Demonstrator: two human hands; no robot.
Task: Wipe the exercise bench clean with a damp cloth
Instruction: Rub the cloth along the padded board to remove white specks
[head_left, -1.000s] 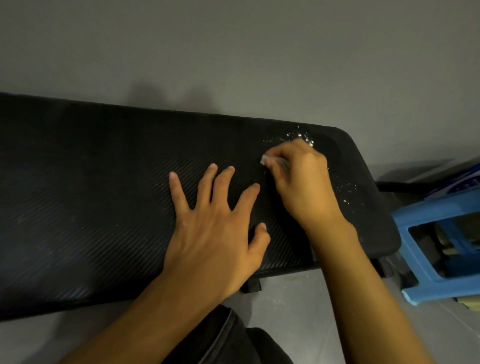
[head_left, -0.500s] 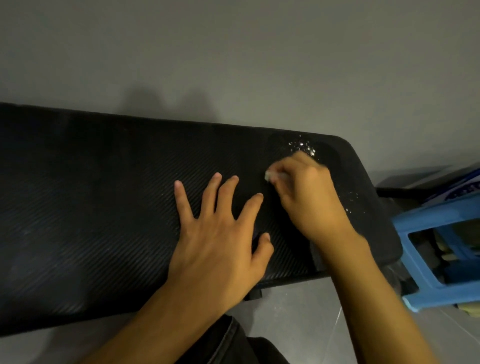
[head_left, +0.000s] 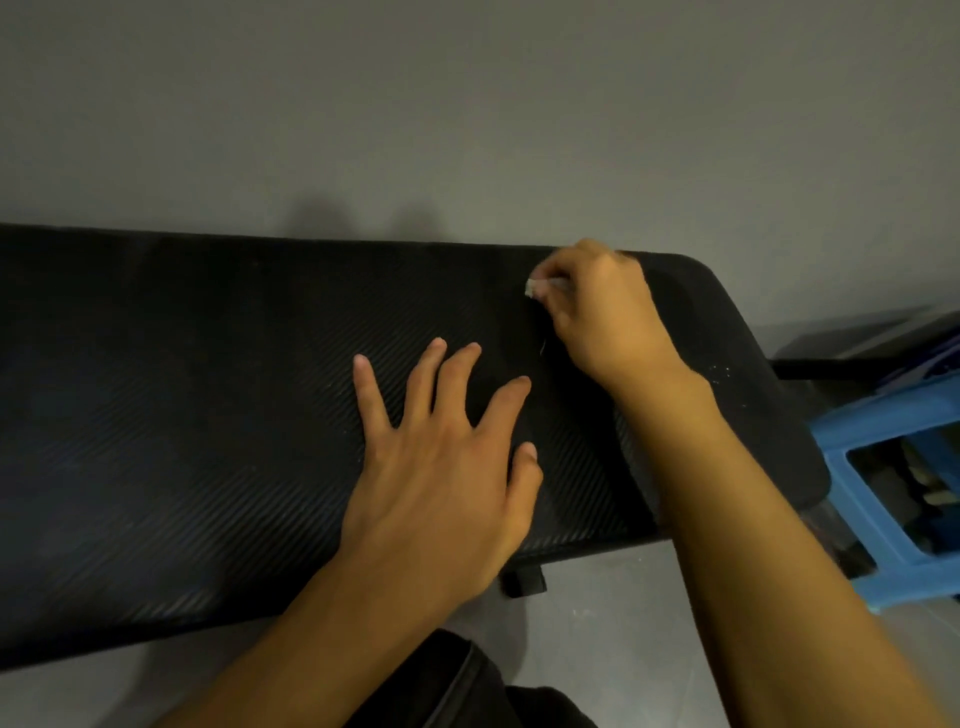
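The right hand (head_left: 608, 312) is curling its grip tightly around a small pale cloth (head_left: 535, 287), holding it against the black bench surface (head_left: 182, 415) near the far edge. The left hand (head_left: 436, 483) is lying flat, fingers (head_left: 422, 379) spread, pressing the surface nearby.

The left hand (head_left: 441, 467) and right hand (head_left: 602, 317) were bare, as were both forearms; dark fabric trousers (head_left: 467, 686) covered the near leg.
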